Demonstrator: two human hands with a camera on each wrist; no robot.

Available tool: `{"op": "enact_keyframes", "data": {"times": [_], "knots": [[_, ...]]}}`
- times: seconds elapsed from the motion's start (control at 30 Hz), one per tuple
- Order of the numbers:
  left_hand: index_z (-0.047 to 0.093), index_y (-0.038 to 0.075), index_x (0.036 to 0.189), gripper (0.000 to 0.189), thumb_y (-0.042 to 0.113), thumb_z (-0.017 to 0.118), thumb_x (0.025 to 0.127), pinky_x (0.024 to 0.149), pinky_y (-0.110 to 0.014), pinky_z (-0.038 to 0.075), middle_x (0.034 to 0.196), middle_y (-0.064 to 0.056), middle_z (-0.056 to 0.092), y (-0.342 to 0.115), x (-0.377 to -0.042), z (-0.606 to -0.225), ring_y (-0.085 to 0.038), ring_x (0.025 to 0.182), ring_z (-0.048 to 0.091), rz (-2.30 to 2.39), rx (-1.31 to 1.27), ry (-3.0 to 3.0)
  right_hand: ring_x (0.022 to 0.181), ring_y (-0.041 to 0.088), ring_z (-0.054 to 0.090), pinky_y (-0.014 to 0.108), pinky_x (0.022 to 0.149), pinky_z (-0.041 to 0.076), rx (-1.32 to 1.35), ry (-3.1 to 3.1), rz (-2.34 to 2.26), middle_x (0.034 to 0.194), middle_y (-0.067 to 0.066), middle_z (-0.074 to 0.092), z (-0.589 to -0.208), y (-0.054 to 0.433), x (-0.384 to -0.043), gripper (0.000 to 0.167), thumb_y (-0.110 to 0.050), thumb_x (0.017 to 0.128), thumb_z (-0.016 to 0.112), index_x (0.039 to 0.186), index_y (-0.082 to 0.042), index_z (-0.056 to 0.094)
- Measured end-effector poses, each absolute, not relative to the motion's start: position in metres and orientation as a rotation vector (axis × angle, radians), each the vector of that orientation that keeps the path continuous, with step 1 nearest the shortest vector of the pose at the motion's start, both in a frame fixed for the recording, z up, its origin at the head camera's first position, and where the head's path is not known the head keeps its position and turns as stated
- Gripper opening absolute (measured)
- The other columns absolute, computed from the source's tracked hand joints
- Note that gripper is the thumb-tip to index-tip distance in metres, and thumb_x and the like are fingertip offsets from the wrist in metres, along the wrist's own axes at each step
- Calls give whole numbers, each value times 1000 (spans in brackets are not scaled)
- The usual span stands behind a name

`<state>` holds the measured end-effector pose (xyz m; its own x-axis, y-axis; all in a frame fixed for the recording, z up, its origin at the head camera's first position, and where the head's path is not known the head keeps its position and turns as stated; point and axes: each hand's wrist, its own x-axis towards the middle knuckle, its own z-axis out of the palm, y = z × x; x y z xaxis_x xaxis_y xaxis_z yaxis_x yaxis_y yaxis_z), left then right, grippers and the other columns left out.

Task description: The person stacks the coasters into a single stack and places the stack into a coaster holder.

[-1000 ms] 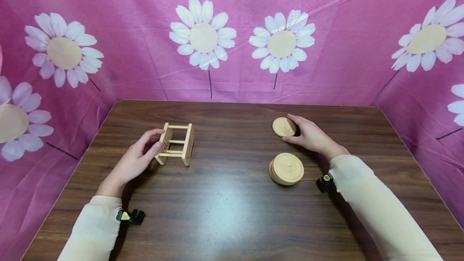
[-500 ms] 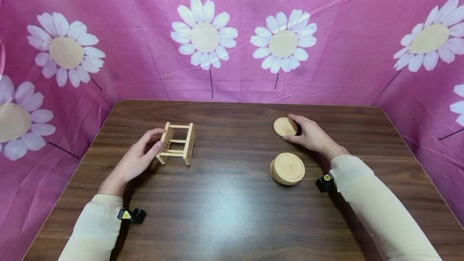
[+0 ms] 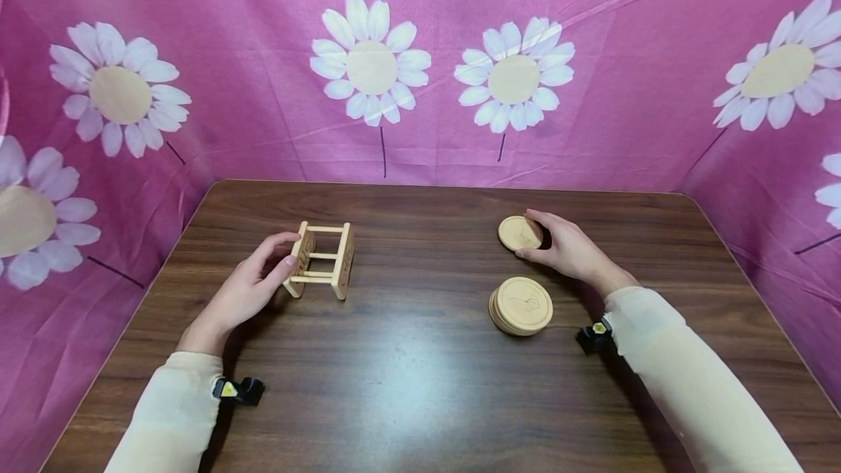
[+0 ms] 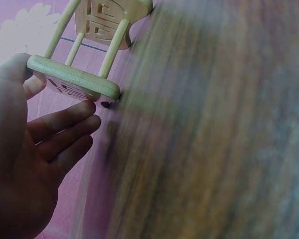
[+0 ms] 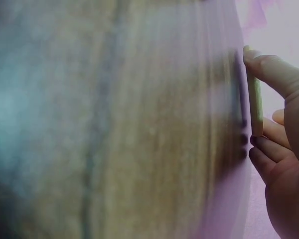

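Observation:
On the left of the table in the head view stands a light wooden coaster rack [image 3: 320,261] with two cut-out side panels joined by rods. My left hand [image 3: 242,296] grips its left panel, the thumb and index finger at the panel in the left wrist view and the other fingers spread below. My right hand [image 3: 576,250] pinches a round wooden coaster [image 3: 519,233] by its right rim. Edge-on in the right wrist view, that coaster [image 5: 254,99] lies between thumb and fingers. A stack of coasters [image 3: 523,305], the top one bearing a leaf drawing, sits nearer me.
The brown wood-grain table [image 3: 407,356] carries a bright glare spot in front. A pink cloth [image 3: 434,152] with white daisies hangs behind and at both sides. Dark wrist cameras [image 3: 243,390] sit at both cream sleeves [image 3: 164,407].
My right hand has shifted slightly right and toward me with the coaster in its grip. The left hand, the rack and the stack stay in place.

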<state>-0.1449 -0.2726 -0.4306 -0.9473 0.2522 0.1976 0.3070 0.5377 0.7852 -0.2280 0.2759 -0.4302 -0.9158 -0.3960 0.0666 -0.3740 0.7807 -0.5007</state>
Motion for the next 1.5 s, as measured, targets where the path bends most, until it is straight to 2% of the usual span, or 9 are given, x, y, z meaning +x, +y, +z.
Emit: {"op": "enact_keyframes", "data": {"times": [0.3, 1.0, 1.23, 1.5], "knots": [[53, 10, 151, 39, 9, 56, 112, 93, -7, 46, 128, -27, 72, -272, -144, -430, 5, 108, 62, -1400, -488, -2703, 146, 50, 50, 64, 124, 37, -632, 2948, -849, 154, 32, 56, -422, 280, -217, 79, -23, 93, 87, 154, 9, 49], [53, 11, 152, 40, 9, 56, 112, 92, -7, 46, 128, -27, 72, -272, -144, -431, 6, 107, 62, -1388, -482, -2703, 141, 49, 56, 67, 115, 43, -696, 3006, -857, 151, 29, 61, -408, 290, -194, 77, -23, 89, 90, 152, 5, 54], [53, 10, 152, 40, 9, 56, 112, 93, -6, 46, 129, -27, 71, -272, -144, -432, 6, 109, 62, -1402, -491, -2695, 138, 48, 59, 61, 113, 47, -721, 3029, -858, 148, 28, 64, -408, 294, -187, 79, -24, 86, 93, 151, 3, 56], [53, 9, 152, 40, 8, 55, 112, 94, -6, 46, 129, -28, 71, -271, -144, -431, 7, 109, 62, -1400, -494, -2693, 139, 45, 60, 52, 116, 46, -731, 3065, -853, 148, 24, 66, -404, 295, -179, 76, -22, 87, 92, 150, 1, 58]]}}
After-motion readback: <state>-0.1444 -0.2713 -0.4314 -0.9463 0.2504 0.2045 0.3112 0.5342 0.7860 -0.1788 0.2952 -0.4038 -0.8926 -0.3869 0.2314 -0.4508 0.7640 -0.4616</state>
